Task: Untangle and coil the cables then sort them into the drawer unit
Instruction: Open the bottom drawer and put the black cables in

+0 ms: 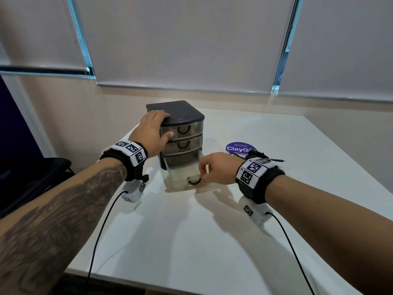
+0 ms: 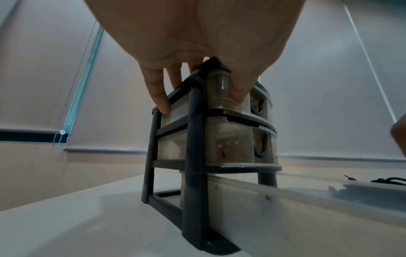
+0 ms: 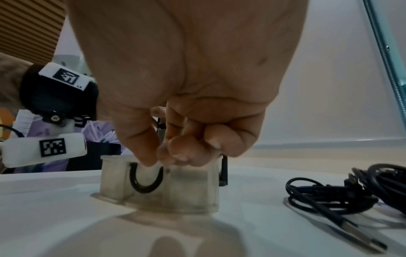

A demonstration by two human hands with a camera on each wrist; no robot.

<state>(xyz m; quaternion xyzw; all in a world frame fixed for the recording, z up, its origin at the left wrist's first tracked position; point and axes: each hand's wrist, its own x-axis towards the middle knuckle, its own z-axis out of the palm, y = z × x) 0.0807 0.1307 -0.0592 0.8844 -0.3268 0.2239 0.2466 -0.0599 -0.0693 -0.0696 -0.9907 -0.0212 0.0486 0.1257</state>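
Observation:
A small three-drawer unit (image 1: 180,116) with a dark frame and clear drawers stands on the white table (image 1: 191,241). My left hand (image 1: 154,126) grips its top front corner, fingers over the lid and thumb on the top drawer's front (image 2: 219,90). The bottom drawer (image 1: 182,184) is pulled out; it looks empty. My right hand (image 1: 204,169) pinches the front rim of that drawer just above its black U-shaped handle (image 3: 146,180). A tangle of black cables (image 3: 351,191) lies on the table to the right, mostly hidden behind my right wrist in the head view.
A round blue sticker (image 1: 239,148) lies on the table right of the unit. Thin black leads (image 1: 100,237) run from both wrist cameras toward the table's near edge. Window blinds and a wall stand close behind the table. A dark chair (image 1: 32,175) sits at the left.

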